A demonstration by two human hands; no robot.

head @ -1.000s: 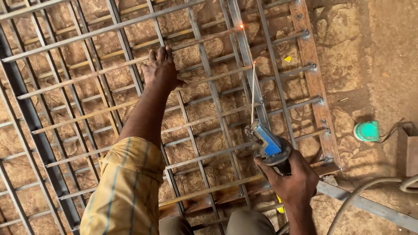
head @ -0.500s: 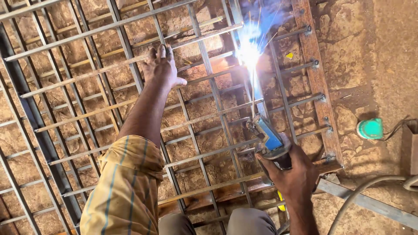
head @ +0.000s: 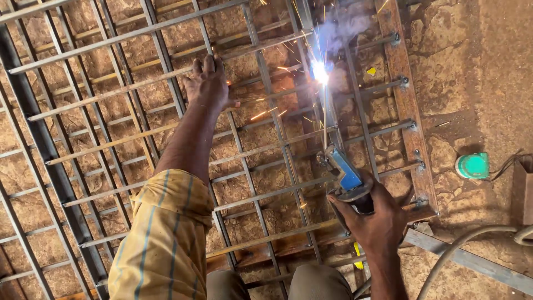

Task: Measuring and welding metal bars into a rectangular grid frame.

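Observation:
A metal bar grille (head: 111, 144) lies flat over stony ground. My left hand (head: 209, 84) presses palm-down on its bars near the upper middle, fingers spread. My right hand (head: 375, 219) grips a blue-bodied welding electrode holder (head: 345, 173) at the lower right. Its thin rod (head: 325, 119) points up to a joint where a bright arc (head: 320, 71) burns, throwing sparks and pale smoke.
A rusty flat side bar (head: 408, 111) edges the grille on the right. A green round object (head: 472, 165) with a cable sits on the ground further right. A grey hose or cable (head: 461, 250) and a steel bar run along the lower right. My knees show at the bottom.
The arc has struck and moved down the bar toward me, with more sparks now. My right hand with the holder stays near the same place; my left hand still rests on the bars.

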